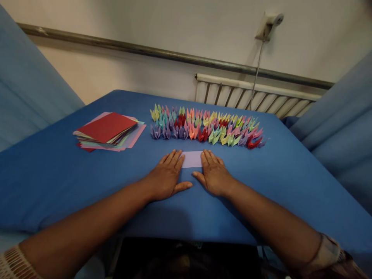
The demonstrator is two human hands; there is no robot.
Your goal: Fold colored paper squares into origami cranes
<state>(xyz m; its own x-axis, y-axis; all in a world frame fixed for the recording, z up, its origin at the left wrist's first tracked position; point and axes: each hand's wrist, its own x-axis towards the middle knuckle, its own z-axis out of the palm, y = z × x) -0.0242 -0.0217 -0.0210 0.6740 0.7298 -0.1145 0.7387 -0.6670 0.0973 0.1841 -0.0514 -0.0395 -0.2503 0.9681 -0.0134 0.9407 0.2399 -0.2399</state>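
Observation:
A small lilac paper rectangle [192, 159] lies flat on the blue-covered table, in front of me. My left hand [166, 175] rests flat over its left end, fingers stretched forward and thumb pointing inward. Over the right end lies my right hand [215, 173], also flat, with its thumb out to the left. Only the middle of the paper shows; both ends are hidden beneath fingers. Neither hand grips anything. Just beyond the paper stand rows of small folded paper cranes [203, 133] in many colours.
A loose stack of coloured paper sheets [109, 128], red on top, lies at the left of the blue table [87, 186]. Behind the table are a wall pipe [139, 48], a radiator [232, 95] and a socket with a cord [264, 29]. Blue curtains [345, 112] hang at both sides.

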